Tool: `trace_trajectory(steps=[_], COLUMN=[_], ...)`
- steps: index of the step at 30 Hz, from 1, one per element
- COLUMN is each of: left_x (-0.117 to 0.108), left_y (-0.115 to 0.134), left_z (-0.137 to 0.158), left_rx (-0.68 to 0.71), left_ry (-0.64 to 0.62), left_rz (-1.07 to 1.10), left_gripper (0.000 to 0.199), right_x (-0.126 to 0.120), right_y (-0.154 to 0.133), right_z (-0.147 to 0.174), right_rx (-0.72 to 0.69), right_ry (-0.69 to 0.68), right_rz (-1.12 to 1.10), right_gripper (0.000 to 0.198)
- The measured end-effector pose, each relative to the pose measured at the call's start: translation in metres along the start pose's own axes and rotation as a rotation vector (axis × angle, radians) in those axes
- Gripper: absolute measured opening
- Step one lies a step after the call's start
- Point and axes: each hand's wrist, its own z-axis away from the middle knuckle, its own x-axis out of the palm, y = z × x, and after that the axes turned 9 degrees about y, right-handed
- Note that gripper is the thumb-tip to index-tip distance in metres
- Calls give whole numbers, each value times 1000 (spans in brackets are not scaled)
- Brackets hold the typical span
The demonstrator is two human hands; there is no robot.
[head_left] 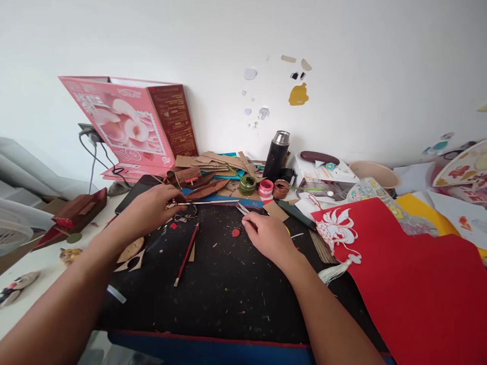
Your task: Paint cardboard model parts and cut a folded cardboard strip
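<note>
1. At your far left, a red-brown, box-like painted piece [81, 210] sits on the white part of the bench [23, 317], apart from your hands.
2. Your left hand [155, 203] reaches over the black part; its fingers look pinched on the left end of a thin, pale, straight stick [222, 202], though the contact is partly hidden.
3. Nearer you lies a slim red pencil [187, 256], untouched.
4. The stick runs rightward, its free end near your other hand.
5. Below that end lies a small, flat, red disc [236, 232], touched by neither hand.
6. Your right hand [268, 235] has its fingers clamped on a pointed silver metal tool [242, 208]; I cannot tell scissors from tweezers.
7. I judge this as lining up tool and stick; the move calls for a steady left pinch and careful tip placement.
</note>
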Motion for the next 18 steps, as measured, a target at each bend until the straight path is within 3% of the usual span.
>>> trace_trajectory(steps=[5,10,18], left_x=[12,32,24], left_y=[-9,-9,-3], left_z=[15,19,17], left_rx=[68,19,-47], left_ry=[-101,-88,-88], left_rz=[28,22,-22], left_gripper=[43,38,32], right_x=[0,0,5], right_y=[-1,-1,-1], right_z=[0,-1,1], right_rx=[-31,-42,-116], right_ry=[-10,-21,5], right_rz=[-3,2,-7], right_gripper=[19,20,22])
